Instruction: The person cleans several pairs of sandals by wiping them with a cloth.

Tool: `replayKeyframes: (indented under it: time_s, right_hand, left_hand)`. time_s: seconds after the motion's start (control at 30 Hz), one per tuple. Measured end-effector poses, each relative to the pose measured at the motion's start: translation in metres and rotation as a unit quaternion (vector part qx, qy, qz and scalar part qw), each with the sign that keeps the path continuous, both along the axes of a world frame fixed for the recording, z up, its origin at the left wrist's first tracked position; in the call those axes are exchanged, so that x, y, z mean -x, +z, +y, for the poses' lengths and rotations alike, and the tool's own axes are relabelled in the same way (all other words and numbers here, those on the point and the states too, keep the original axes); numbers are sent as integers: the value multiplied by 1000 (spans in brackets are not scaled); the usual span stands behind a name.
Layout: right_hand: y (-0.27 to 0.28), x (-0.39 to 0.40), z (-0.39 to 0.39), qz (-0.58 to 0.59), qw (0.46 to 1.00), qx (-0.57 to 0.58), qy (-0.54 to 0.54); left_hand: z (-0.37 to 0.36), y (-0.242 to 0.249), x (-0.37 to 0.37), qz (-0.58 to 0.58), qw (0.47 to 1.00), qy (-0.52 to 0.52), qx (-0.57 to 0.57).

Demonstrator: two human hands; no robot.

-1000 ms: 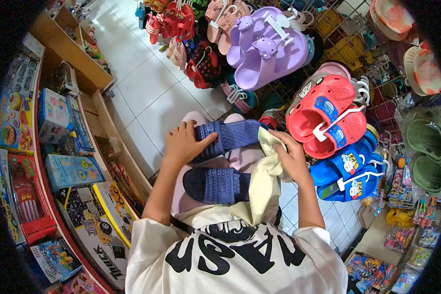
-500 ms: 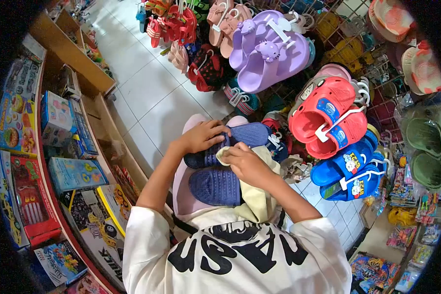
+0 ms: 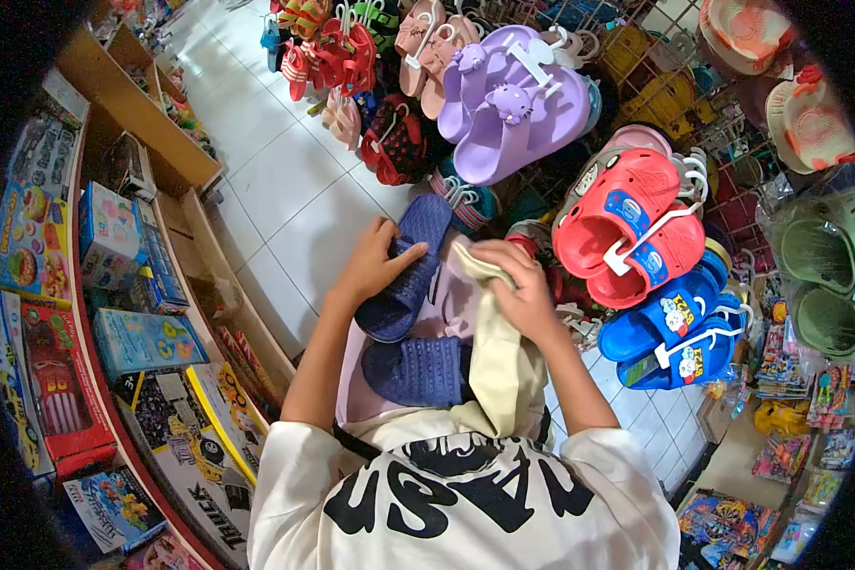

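A dark blue slide sandal [image 3: 422,224] is gripped in my left hand [image 3: 374,268], tilted with one end pointing up and away from me. My thumb lies over its strap area and the fingers are at its left edge. Its mate, a second dark blue slide sandal [image 3: 410,370], lies just below on a pale pink surface [image 3: 353,385] that looks like my lap. To the right, my right hand [image 3: 522,283] holds a cream cloth [image 3: 496,356] bunched in its fingers. The cloth hangs down beside the lower sandal and is apart from the raised one.
Red clogs [image 3: 627,228], blue slides [image 3: 674,332] and lilac sandals [image 3: 522,109] hang close on the right, on a wire rack [image 3: 670,90]. Boxed toys [image 3: 147,337] line shelves at left. White floor tiles [image 3: 285,204] stretch ahead.
The held sandal has turned from lying crosswise to pointing away from me. My right hand and the cloth have moved off it to the right, and my left hand has shifted slightly left.
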State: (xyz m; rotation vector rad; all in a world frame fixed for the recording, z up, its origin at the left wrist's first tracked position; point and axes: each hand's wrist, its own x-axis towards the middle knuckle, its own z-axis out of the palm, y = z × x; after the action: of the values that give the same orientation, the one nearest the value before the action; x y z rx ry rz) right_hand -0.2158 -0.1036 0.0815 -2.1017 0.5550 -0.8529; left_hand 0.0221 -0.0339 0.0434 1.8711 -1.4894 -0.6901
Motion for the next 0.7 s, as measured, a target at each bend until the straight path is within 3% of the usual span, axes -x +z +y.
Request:
replayKeyframes:
  time_s: [0.2, 0.33, 0.6, 0.7]
  right_hand:
    - [-44, -56, 20, -19, 993, 98, 68]
    - [-62, -45, 28, -24, 989, 60, 131]
    - [-54, -22, 10, 32, 965, -21, 261]
    - [-43, -32, 5, -29, 998, 22, 60]
  left_hand:
    - [3, -53, -24, 217, 968, 28, 122]
    - [13, -51, -25, 266, 957, 87, 78]
    - [13, -45, -22, 291, 948, 95, 87]
    - [12, -48, -22, 320, 937, 112, 85]
